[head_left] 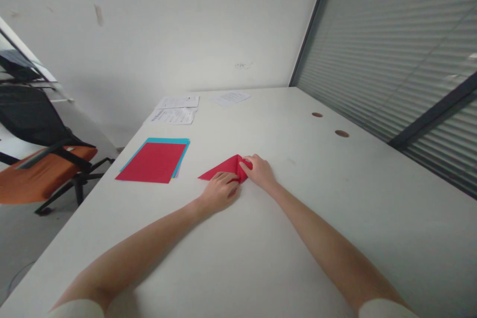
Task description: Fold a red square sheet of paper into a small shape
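Observation:
A sheet of red paper [225,166], folded into a flat, roughly triangular shape with a pointed left end, lies on the white table between my hands. My left hand [220,191] is at its near edge, fingers bent and pressed together on the paper, holding it against the tabletop. At the right end, my right hand [260,171] pinches the folded corner between thumb and fingers. The fingers of both hands cover part of the right half, so the folds there are partly hidden.
Left of my hands lies a stack of square coloured paper [151,161], red on top with blue showing beneath. Printed sheets [174,111] lie at the far left of the table [298,238]. Two round holes [342,133] pierce the right side. An orange chair [44,171] stands left.

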Demonstrator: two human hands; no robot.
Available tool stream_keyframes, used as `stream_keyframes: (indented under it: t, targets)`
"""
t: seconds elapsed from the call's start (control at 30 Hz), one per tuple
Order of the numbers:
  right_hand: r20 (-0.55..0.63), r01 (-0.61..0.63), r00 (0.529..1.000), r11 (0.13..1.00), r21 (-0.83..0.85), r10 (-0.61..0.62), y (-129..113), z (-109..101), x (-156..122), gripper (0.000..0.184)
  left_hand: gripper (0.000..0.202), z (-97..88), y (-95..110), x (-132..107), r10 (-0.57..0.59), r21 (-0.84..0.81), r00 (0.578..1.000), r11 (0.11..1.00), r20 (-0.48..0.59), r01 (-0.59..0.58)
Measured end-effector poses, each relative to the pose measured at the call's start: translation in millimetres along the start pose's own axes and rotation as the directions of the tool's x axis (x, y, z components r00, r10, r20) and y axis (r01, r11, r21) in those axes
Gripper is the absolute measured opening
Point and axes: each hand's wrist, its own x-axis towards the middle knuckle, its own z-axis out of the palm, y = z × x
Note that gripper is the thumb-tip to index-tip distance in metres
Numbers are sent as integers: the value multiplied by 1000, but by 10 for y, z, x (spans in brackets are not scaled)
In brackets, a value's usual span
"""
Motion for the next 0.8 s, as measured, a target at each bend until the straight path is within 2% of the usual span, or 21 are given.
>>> stream_keyframes:
  t: [0.23,0.47,0.67,0.8]
  targets:
    - [-53,-8,999,1000,-20,7,-18,42,32,32,20,11,-13,1,24,-12,999,1000,24,-24]
    - [-23,59,998,998,-2,-59,9,30,4,37,24,20,-44,-27,6,-30,998,1000,69,-4]
    - [29,150,988,988,-35,-149,50,-1,-57,38,36,-113,-190,-12,152,-115,971,985,184,-132]
    - [28,145,989,988,-60,-144,40,8,-53,40,42,-114,-236,-2,128,-151,977,983,168,-103]
